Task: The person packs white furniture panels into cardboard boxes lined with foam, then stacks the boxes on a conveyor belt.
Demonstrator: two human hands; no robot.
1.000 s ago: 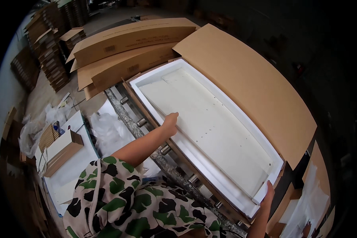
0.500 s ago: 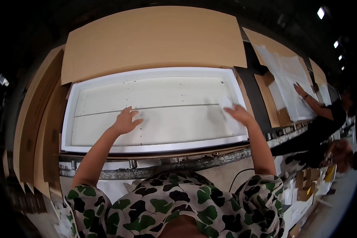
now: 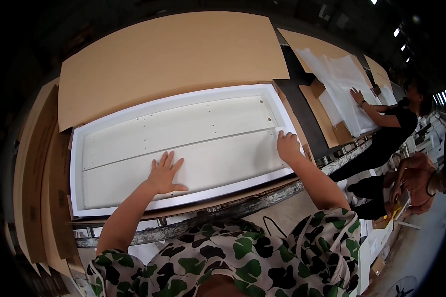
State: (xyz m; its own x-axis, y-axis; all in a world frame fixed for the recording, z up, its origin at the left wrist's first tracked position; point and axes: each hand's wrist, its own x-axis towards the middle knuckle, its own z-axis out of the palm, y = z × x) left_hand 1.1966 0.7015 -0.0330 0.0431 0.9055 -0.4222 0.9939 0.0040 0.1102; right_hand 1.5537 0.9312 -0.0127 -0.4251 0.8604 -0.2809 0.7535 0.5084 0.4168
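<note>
A long white panel (image 3: 183, 133) with small holes lies flat inside a white foam frame (image 3: 77, 163) on the workbench. My left hand (image 3: 164, 174) rests palm down on the panel's near half, fingers spread. My right hand (image 3: 287, 146) presses on the panel's right end, beside the frame's right rim, fingers curled over the edge. Neither hand holds anything loose. A large brown cardboard sheet (image 3: 168, 54) lies behind the frame.
Stacked cardboard sheets (image 3: 37, 178) stand at the left. To the right, a person in black (image 3: 396, 119) presses a hand on white sheeting (image 3: 342, 84) over cardboard. Another person (image 3: 421, 178) crouches lower right. The bench's metal edge (image 3: 223, 218) runs along the front.
The view swung from the left side to face the panel squarely. My left hand shifted along the panel's near half; my right hand moved to the panel's right end.
</note>
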